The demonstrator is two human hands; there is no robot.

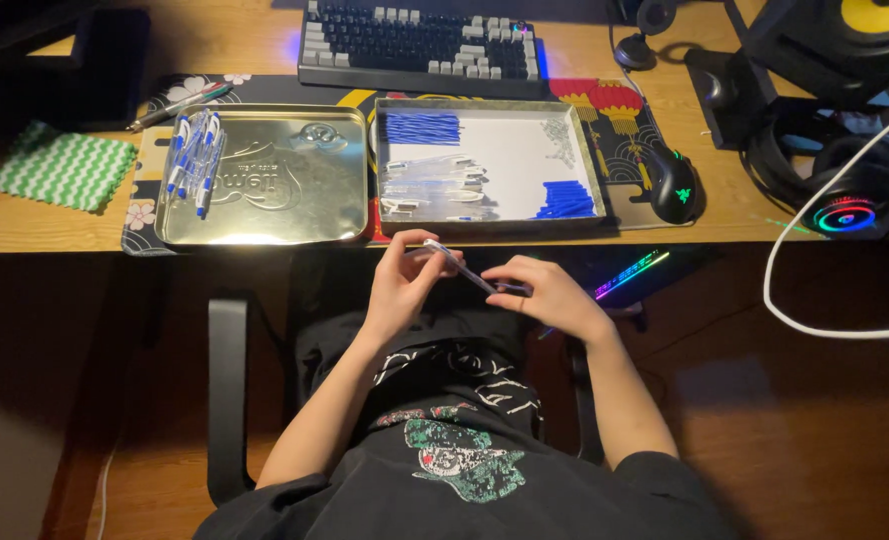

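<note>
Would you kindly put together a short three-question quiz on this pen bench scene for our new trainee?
1. True or false: both hands hold one pen over the lap.
2. Where do the finished pens lie? A) in the white-lined tray B) on the gold tin lid C) on the keyboard
3. Fill in: the loose blue parts sit in the ______ tray.

Key
1. True: the left hand and right hand grip the pen at its two ends.
2. B: the finished pens lie at the left end of the gold tin lid.
3. White-lined: the blue parts are in the white-lined tray.
</note>
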